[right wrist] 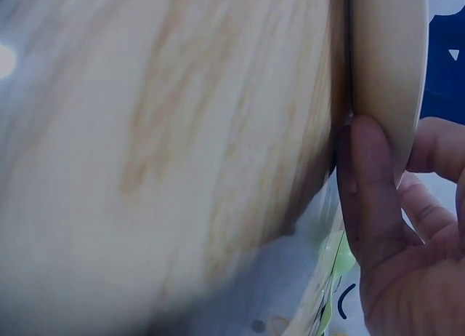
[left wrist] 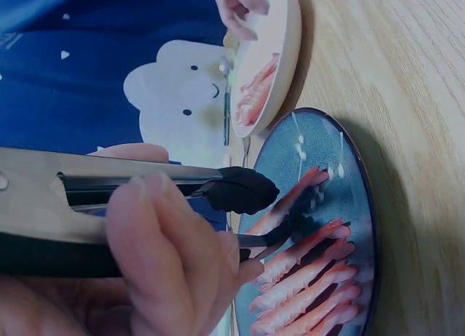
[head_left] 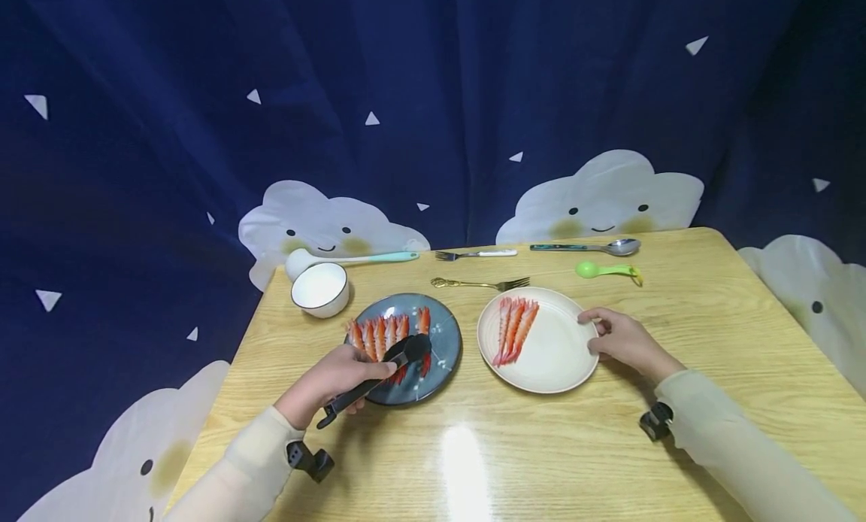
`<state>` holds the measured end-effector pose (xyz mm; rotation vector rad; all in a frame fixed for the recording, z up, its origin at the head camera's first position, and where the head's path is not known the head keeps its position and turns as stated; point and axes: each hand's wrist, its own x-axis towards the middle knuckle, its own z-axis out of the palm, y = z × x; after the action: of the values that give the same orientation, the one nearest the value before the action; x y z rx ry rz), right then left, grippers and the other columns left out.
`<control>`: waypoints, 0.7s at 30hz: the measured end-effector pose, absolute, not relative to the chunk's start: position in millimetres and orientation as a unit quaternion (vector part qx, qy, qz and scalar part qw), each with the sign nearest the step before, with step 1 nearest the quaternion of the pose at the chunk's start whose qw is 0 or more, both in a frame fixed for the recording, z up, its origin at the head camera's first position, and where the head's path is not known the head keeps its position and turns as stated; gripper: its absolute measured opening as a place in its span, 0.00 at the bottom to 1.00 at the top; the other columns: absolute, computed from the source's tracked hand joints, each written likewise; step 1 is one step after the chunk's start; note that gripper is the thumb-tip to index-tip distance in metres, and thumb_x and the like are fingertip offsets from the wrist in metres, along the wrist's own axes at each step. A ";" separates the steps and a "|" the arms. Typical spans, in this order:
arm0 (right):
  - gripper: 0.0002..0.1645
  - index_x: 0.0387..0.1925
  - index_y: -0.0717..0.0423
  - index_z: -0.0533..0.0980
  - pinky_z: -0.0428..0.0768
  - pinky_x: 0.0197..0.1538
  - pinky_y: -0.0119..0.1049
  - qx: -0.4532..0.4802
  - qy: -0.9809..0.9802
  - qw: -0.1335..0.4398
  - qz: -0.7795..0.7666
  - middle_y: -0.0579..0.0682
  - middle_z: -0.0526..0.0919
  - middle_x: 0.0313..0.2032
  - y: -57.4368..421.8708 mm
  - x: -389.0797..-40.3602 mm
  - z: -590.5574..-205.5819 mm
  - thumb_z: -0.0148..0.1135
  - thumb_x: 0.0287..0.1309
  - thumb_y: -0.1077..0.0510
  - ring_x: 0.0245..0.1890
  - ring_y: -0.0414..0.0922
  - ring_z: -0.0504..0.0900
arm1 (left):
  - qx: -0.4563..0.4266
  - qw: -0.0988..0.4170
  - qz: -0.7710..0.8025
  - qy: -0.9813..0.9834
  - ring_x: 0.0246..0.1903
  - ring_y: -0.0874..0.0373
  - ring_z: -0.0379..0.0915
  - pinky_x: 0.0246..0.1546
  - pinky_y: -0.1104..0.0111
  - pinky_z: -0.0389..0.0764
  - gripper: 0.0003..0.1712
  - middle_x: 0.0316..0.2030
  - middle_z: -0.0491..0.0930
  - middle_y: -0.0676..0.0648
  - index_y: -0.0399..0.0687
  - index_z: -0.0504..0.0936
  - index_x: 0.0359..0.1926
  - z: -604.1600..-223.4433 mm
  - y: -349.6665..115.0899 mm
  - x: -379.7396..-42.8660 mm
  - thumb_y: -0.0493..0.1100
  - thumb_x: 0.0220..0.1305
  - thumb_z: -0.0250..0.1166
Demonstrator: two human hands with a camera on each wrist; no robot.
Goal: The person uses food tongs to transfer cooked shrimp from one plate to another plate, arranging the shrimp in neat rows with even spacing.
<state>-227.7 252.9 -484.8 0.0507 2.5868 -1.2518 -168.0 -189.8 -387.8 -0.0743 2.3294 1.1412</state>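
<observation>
My left hand [head_left: 346, 373] grips black-and-silver kitchen tongs [left wrist: 240, 189] over the dark blue plate [head_left: 443, 364]. Their black tips are spread apart right at a lone red shrimp [head_left: 424, 320], with part of it hidden behind them in the head view. Several more shrimp [left wrist: 305, 274] lie side by side in a row at the left of that plate. On the right, my right hand [head_left: 625, 341] pinches the rim of a white plate [head_left: 555, 356], thumb outside and fingers over the edge. A small bunch of shrimp [head_left: 517, 332] lies on that plate's left half.
Behind the blue plate stand a white bowl [head_left: 321, 289] and a ladle [head_left: 352, 259] with a mint handle. A gold fork [head_left: 482, 283], a white-handled fork [head_left: 476, 254], a metal spoon [head_left: 587, 247] and a green spoon [head_left: 605, 270] lie along the table's back.
</observation>
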 end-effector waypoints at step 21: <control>0.29 0.50 0.57 0.68 0.75 0.27 0.35 0.025 0.888 0.138 -0.438 0.54 0.67 0.29 251.7 -226.6 -481.1 0.58 0.39 0.66 0.26 0.46 0.70 | 0.026 0.243 0.440 0.864 0.08 0.57 0.65 0.11 0.64 0.70 0.25 0.11 0.68 0.47 0.40 0.77 0.28 -384.7 -177.5 -168.4 0.60 0.47 0.62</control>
<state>-226.6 251.7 -481.1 0.0724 2.5673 -1.2681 -168.4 -177.5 -384.7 0.0717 2.3604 1.2025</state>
